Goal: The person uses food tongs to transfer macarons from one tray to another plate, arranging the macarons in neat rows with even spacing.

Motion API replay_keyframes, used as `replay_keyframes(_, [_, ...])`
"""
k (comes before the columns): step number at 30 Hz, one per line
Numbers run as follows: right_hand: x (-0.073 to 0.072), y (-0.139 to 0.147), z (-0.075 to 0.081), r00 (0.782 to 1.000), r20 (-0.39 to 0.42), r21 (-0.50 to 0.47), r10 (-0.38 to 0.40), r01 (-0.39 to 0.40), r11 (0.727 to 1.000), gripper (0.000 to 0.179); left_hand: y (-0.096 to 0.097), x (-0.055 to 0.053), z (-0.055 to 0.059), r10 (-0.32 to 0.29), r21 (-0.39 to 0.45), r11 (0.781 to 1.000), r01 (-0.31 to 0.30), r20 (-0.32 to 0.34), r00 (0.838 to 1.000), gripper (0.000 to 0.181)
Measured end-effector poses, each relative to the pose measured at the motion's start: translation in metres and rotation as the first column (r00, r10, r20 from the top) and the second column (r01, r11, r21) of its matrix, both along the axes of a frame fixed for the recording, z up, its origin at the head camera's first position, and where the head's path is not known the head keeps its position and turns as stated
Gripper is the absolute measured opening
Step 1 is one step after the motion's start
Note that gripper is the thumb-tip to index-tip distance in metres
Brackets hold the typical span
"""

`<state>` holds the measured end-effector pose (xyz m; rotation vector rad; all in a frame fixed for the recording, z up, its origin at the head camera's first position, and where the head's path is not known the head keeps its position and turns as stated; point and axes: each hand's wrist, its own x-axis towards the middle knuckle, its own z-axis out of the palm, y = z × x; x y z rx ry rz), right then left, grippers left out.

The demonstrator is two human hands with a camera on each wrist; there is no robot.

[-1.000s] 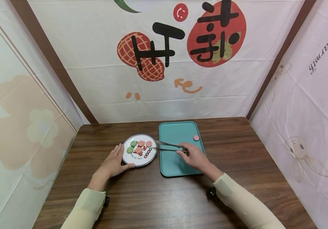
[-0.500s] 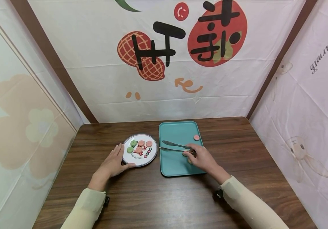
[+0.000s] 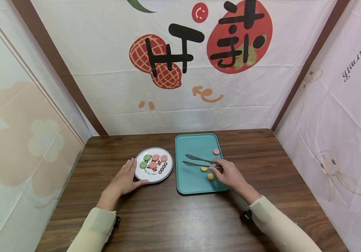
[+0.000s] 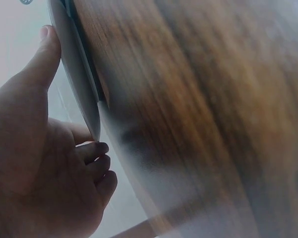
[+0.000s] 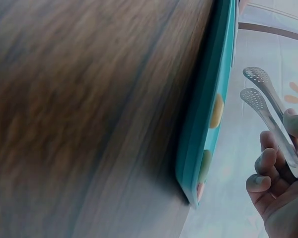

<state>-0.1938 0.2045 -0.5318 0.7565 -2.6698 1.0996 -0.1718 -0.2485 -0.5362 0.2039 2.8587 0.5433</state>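
My right hand (image 3: 230, 175) grips metal tongs (image 3: 193, 157) over the teal tray (image 3: 189, 182). Their perforated tips, clear in the right wrist view, stand apart with nothing between them. Below the hand lie two yellow macarons (image 3: 210, 176), one partly covered by the tongs. A pink macaron (image 3: 216, 151) sits near the tray's right edge. My left hand (image 3: 122, 178) touches the left rim of a white printed plate (image 3: 167, 171), its thumb along the near rim. The plate bears pink macarons (image 3: 153, 165) and two green macarons (image 3: 147, 158).
Plate and tray stand side by side on a dark wooden table (image 3: 167, 217), a narrow gap between them. Printed cloth (image 3: 111, 87) closes off the back and both sides. In the right wrist view, a greenish macaron (image 5: 205, 166) shows by the tray's wall.
My right hand has moved right with the tongs, from the plate's edge back over the tray, uncovering the yellow macarons. The left hand and the plate have stayed put.
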Motion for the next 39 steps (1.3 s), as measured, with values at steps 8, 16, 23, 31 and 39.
replay_keyframes(8, [0.003,0.012,-0.001,1.000,-0.012,0.006,-0.010,0.010,1.000,0.033,0.000,0.000,0.000,-0.004,0.003,1.000,0.004,0.001,1.000,0.126])
replay_keyframes(16, [0.006,0.022,0.003,1.000,-0.006,0.018,-0.027,0.027,0.999,0.032,0.000,0.000,-0.001,-0.002,0.003,1.000,0.002,0.003,1.000,0.125])
replay_keyframes(23, [0.007,0.029,0.002,1.000,-0.014,0.016,-0.017,0.017,1.000,0.029,0.001,0.000,0.001,0.004,0.002,1.000,-0.004,0.004,1.000,0.123])
replay_keyframes(31, [0.011,0.037,-0.003,1.000,-0.007,0.020,-0.016,0.016,1.000,0.029,0.001,0.000,0.001,0.004,0.000,1.000,-0.004,0.011,1.000,0.124])
replay_keyframes(39, [0.013,0.046,-0.003,1.000,-0.003,0.024,-0.016,0.016,1.000,0.030,0.001,-0.001,0.000,0.002,-0.003,1.000,-0.002,0.002,1.000,0.124])
